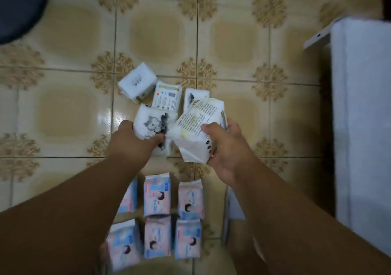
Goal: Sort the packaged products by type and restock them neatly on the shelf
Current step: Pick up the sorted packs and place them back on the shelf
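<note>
1. You are risking a mix-up of types: the white packs (167,97) are lying loose and skewed on the floor (63,105), while the pink-and-blue packs (157,194) are sitting in two tidy rows nearer to you. If you are setting down what you hold without squaring it, the white group will likely be sprawling into the pink rows.
2. The soft wrapping is looking slippery and squashy, so a pack gripped by one end could be sliding out or crumpling.
3. Your right hand (227,145) is curling around a white pack with printed text (198,131), thumb on top, holding it tilted above the floor.
4. Your left hand (135,139) is closing on the cat-printed pack (155,124), thumb across its face; whether that pack is resting on the floor I cannot tell.
5. The two held packs are touching at their inner edges.
</note>
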The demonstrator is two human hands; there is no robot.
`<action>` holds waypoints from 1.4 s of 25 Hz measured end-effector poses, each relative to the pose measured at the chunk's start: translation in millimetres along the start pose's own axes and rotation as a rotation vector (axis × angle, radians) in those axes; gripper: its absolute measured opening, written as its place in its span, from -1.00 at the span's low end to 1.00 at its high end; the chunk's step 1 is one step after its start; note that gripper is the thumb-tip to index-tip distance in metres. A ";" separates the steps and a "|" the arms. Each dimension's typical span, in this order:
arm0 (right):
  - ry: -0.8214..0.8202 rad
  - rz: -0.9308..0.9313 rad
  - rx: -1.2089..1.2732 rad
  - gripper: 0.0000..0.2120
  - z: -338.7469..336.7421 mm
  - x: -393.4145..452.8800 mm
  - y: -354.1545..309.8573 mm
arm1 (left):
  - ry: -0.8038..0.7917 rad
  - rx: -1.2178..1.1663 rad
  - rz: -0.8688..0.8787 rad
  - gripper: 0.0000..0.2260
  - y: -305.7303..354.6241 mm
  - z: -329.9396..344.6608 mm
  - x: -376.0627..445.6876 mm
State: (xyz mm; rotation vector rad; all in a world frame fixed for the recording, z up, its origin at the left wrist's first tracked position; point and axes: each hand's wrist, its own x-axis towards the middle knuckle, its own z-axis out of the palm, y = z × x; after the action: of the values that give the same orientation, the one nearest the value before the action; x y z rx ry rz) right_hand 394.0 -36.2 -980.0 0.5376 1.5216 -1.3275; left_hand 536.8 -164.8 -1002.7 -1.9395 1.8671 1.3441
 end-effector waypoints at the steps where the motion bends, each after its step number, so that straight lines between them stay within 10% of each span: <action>1: -0.129 0.040 0.085 -0.42 3.9 -39.7 -28.7 | -0.007 -0.022 0.026 -0.56 27.0 -30.5 -29.9; 7: -0.708 0.046 0.190 -0.20 40.8 -302.1 -223.0 | 0.008 -0.241 0.206 -0.44 195.6 -219.0 -213.9; 12: -0.730 -0.273 0.182 -0.35 65.3 -520.4 -311.6 | -0.080 -0.386 0.460 -0.38 282.7 -338.6 -341.1; 23: -0.369 -0.995 0.614 -0.33 -3.7 -851.3 -252.9 | -0.520 -0.234 1.119 -0.63 359.4 -460.8 -612.3; 35: -0.095 -1.455 0.934 -0.63 -221.2 -1098.2 -75.2 | -0.757 0.086 1.594 -0.57 310.8 -353.9 -945.7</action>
State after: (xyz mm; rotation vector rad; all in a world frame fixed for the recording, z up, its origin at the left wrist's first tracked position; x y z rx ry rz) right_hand 681.4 442.1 -5.6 -0.2524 1.0136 -3.1560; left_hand 599.9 237.3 -27.7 0.5594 2.6955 1.6715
